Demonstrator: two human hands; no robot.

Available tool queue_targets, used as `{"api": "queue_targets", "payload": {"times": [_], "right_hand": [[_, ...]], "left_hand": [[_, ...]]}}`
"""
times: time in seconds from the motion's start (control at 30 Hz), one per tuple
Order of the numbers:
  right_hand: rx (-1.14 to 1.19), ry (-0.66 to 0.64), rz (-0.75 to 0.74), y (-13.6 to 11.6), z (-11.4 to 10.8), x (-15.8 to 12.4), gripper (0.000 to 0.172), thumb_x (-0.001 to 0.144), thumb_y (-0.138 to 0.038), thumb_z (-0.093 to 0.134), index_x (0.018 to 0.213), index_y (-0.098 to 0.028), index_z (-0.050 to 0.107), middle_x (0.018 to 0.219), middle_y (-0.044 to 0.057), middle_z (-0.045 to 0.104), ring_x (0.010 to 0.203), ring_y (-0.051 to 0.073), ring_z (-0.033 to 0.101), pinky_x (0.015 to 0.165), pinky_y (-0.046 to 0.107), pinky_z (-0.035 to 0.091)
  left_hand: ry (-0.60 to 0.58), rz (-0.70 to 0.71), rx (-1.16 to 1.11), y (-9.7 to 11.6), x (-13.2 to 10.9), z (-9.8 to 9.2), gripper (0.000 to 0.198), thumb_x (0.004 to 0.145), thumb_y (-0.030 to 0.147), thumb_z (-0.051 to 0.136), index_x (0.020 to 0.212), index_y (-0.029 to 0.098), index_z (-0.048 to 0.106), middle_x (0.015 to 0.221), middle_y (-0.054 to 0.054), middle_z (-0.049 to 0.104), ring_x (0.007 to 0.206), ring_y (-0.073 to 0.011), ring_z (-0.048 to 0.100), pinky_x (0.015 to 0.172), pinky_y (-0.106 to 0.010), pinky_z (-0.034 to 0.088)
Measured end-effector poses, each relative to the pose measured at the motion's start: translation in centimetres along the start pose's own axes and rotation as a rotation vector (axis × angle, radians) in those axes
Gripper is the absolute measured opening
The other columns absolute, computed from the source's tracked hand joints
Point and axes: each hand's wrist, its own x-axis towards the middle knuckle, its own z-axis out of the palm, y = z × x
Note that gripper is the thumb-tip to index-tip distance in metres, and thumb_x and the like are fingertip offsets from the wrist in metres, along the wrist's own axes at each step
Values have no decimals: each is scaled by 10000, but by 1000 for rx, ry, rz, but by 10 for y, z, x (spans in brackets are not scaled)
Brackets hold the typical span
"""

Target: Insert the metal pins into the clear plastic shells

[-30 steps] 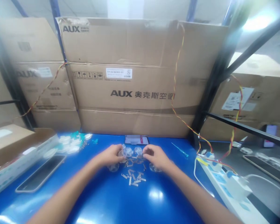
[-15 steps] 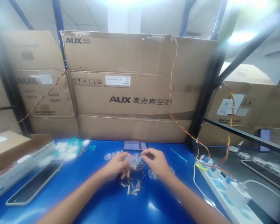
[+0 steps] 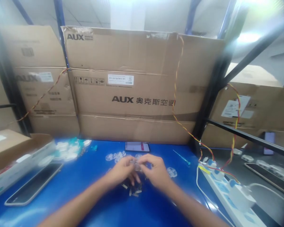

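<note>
Over the middle of the blue table, my left hand is closed on a clear plastic part. My right hand meets it from the right, its thumb and forefinger pinched at the same part; whether they hold a smaller piece is hidden. Beneath my hands lies a pile of small metal strips, partly covered by my left fingers. More clear plastic pieces lie behind my left hand, and another clear piece rests to the right of my right hand.
A phone lies at the back edge. On the left are white parts, a dark tablet-like device and an open carton. To the right are a small screwdriver and a power strip with cables. Cardboard stands behind.
My right hand has moved left and down against the clear part, meeting my left hand. My left hand has shifted slightly right, covering more of the metal strips. The view has moved a little.
</note>
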Motion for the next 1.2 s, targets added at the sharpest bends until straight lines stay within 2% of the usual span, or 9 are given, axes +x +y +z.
{"api": "queue_targets", "payload": {"times": [0.23,0.43,0.6,0.77,0.93,1.1,1.2], "right_hand": [[-62,40,-61,0,1,-1,170,750,-65,605,721,-193,714,761,30,712,703,159,650,664,252,503],[-110,5,-108,9,1,-3,184,769,-63,593,767,-202,712,792,30,707,760,163,643,718,266,498],[-178,-45,-191,15,1,-4,188,798,-70,576,793,-211,701,796,33,690,789,174,611,741,295,486],[-250,-38,-231,15,2,-5,196,835,-98,554,855,-222,705,897,53,635,871,180,573,770,313,481],[-292,-95,-251,10,2,-5,217,849,-119,530,940,-226,696,1009,76,580,968,200,540,825,343,477],[-270,9,-178,11,0,-5,165,843,-154,544,958,-204,651,995,84,573,952,210,545,853,356,468],[-256,24,-88,14,-1,-4,181,826,-188,580,999,-197,631,1000,85,599,931,209,561,843,340,462]], "left_hand": [[24,40,31,0,-1,-1,431,826,474,577,1068,129,483,698,-94,688,649,-260,701,517,-307,512],[27,50,44,-4,2,-1,433,811,451,613,1067,130,475,730,-97,686,684,-266,705,543,-317,521],[15,55,-13,-4,0,0,428,797,414,646,1079,136,484,795,-98,692,738,-247,703,648,-351,543],[29,83,-93,-2,-1,5,453,769,408,678,1087,141,498,811,-92,702,703,-226,701,712,-386,551],[94,84,-169,3,-1,6,451,725,395,717,1045,149,517,787,-77,712,619,-185,683,674,-342,550],[181,51,-186,6,-1,5,402,716,350,706,997,145,504,754,-67,708,644,-198,695,693,-346,552],[169,60,-171,7,-2,6,369,728,334,691,994,151,512,754,-56,707,653,-199,697,714,-360,556]]}}
